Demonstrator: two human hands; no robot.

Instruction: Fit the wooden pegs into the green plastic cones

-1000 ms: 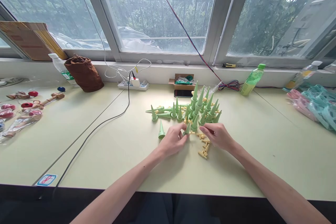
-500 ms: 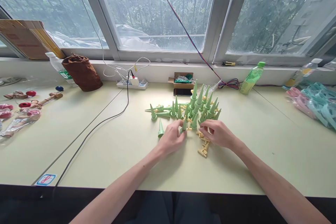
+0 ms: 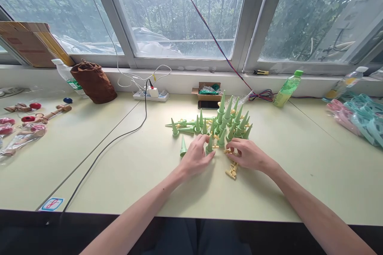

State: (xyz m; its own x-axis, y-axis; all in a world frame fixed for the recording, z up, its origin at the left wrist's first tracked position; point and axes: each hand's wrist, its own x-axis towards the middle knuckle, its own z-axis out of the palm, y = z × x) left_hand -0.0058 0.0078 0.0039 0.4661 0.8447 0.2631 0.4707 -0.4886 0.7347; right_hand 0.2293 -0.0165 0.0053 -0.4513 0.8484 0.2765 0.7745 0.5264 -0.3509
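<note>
Cones (image 3: 228,114) crowd together on a pale counter (image 3: 119,183), small yellow pegs (image 3: 231,173) just in front.
The left hand (image 3: 196,154) curves around an upright green cone (image 3: 210,145), thumb near its base (whether it grips or merely surrounds it, I cannot tell). The right hand (image 3: 251,154) is low at the pegs, thumb and finger parted about one of them, though a firm hold cannot be made out. A separate cone (image 3: 183,148) stands beside the left hand, and an open box (image 3: 209,97) sits behind the cluster.
</note>
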